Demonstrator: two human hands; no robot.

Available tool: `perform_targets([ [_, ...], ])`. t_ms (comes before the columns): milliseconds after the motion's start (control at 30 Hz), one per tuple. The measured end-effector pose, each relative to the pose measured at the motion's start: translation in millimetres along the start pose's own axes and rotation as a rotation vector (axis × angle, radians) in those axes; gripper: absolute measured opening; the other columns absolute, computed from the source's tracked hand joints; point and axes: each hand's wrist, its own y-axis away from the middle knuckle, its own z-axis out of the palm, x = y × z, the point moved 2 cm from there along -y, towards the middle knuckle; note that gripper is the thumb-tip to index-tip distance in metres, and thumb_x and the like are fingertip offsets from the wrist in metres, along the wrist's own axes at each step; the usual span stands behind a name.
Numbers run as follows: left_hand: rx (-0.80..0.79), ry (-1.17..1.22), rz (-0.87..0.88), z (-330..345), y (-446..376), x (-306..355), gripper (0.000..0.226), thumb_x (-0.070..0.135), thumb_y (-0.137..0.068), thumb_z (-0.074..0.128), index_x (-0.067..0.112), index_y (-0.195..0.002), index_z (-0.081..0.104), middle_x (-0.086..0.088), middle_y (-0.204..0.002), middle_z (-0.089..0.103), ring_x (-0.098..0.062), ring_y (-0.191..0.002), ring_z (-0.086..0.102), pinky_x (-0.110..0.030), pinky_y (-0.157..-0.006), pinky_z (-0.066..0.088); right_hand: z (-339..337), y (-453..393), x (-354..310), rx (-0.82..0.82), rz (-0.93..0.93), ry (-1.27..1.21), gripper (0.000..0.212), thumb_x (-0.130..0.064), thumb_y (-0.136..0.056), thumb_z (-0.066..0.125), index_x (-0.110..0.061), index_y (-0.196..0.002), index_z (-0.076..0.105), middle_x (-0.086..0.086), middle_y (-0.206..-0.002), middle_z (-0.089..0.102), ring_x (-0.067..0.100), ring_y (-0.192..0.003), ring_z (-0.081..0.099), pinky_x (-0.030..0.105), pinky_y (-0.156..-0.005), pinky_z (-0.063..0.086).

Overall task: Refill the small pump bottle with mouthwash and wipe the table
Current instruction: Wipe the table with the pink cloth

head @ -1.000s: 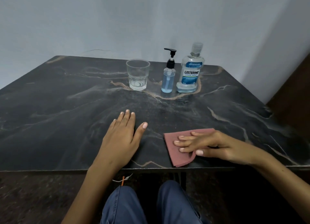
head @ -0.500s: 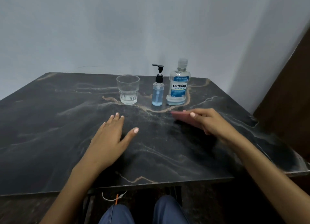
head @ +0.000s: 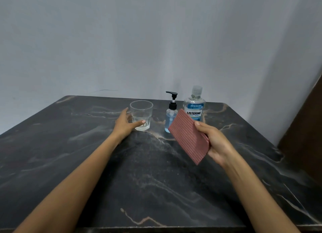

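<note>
A small pump bottle (head: 171,116) with blue liquid and a black pump stands at the back of the dark marble table (head: 148,171). Right of it stands a clear mouthwash bottle (head: 194,105) with a blue label. My right hand (head: 215,143) holds a folded, ribbed pink cloth (head: 189,136) lifted off the table, in front of both bottles' lower parts. My left hand (head: 126,125) wraps around the base of a clear drinking glass (head: 141,114) standing left of the pump bottle, thumb across its front.
A pale wall rises right behind the table. A dark brown panel (head: 303,136) stands at the right, past the table's edge.
My left hand left the tabletop and reached forward to the glass. My right hand lifted the pink cloth off the table and tilted it up. The view tilted upward.
</note>
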Motion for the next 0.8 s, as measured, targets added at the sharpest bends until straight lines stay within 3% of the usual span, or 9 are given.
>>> perform_targets([
  [67, 0.024, 0.017, 0.042, 3.2, -3.4, -1.5, 0.078, 0.015, -0.069, 0.082, 0.007, -0.134, 0.04, -0.015, -0.135, 0.054, -0.021, -0.116, 0.054, -0.03, -0.096, 0.044, -1.6, -0.8, 1.2, 0.003, 0.016, -0.023, 0.022, -0.019, -0.097, 0.048, -0.014, -0.107, 0.067, 0.004, -0.089, 0.073, 0.014, -0.071, 0.069, 0.025, -0.058, 0.058],
  [133, 0.032, 0.023, 0.062, 4.7, -4.7, -3.0, 0.071, 0.016, -0.069, 0.083, 0.007, -0.129, 0.046, -0.014, -0.132, 0.056, -0.021, -0.115, 0.055, -0.028, -0.095, 0.044, -2.8, -1.8, 2.2, 0.004, 0.023, -0.044, 0.02, -0.019, -0.097, 0.049, -0.014, -0.104, 0.068, 0.003, -0.085, 0.074, 0.013, -0.067, 0.07, 0.025, -0.056, 0.058],
  [233, 0.011, 0.017, 0.076, 7.9, -4.7, -3.8, 0.073, 0.019, -0.067, 0.084, 0.007, -0.128, 0.047, -0.014, -0.131, 0.057, -0.025, -0.118, 0.056, -0.037, -0.102, 0.045, -2.5, -2.3, 2.0, -0.007, 0.038, -0.07, 0.019, -0.019, -0.095, 0.051, -0.013, -0.103, 0.068, 0.002, -0.083, 0.075, 0.012, -0.066, 0.07, 0.024, -0.056, 0.058],
  [367, -0.026, -0.04, 0.107, 20.0, 1.1, 0.7, 0.076, 0.029, -0.065, 0.085, 0.013, -0.128, 0.045, -0.01, -0.133, 0.055, -0.02, -0.115, 0.054, -0.028, -0.093, 0.043, -0.4, -1.2, 3.0, 0.003, 0.062, -0.055, 0.019, -0.019, -0.095, 0.051, -0.014, -0.102, 0.069, 0.002, -0.082, 0.075, 0.012, -0.066, 0.07, 0.024, -0.058, 0.058],
  [533, -0.043, -0.094, 0.095, 16.8, 7.7, 7.2, 0.087, 0.031, -0.063, 0.085, 0.013, -0.135, 0.039, -0.011, -0.137, 0.053, -0.025, -0.122, 0.052, -0.033, -0.098, 0.043, 7.3, 2.3, 5.0, 0.01, 0.083, -0.106, 0.016, -0.018, -0.094, 0.052, -0.013, -0.1, 0.066, 0.002, -0.079, 0.075, 0.013, -0.066, 0.07, 0.025, -0.059, 0.058],
  [667, 0.094, -0.077, 0.085, -22.7, 19.3, 9.9, 0.072, 0.038, -0.078, 0.073, 0.01, -0.135, 0.041, -0.013, -0.133, 0.055, -0.024, -0.117, 0.055, -0.034, -0.095, 0.047, 37.4, -4.8, 13.3, -0.037, 0.196, -0.099, 0.015, -0.016, -0.092, 0.055, -0.012, -0.092, 0.07, 0.005, -0.079, 0.074, 0.018, -0.077, 0.066, 0.029, -0.065, 0.058],
  [800, 0.2, -0.113, 0.087, -68.4, 37.7, 6.0, 0.05, 0.038, -0.09, 0.058, 0.007, -0.129, 0.049, -0.012, -0.13, 0.057, -0.017, -0.11, 0.053, -0.029, -0.092, 0.042, 107.6, -31.1, 17.7, -0.124, 0.226, -0.044, 0.018, -0.018, -0.097, 0.048, -0.011, -0.102, 0.063, 0.005, -0.089, 0.065, 0.017, -0.081, 0.059, 0.031, -0.071, 0.051],
])
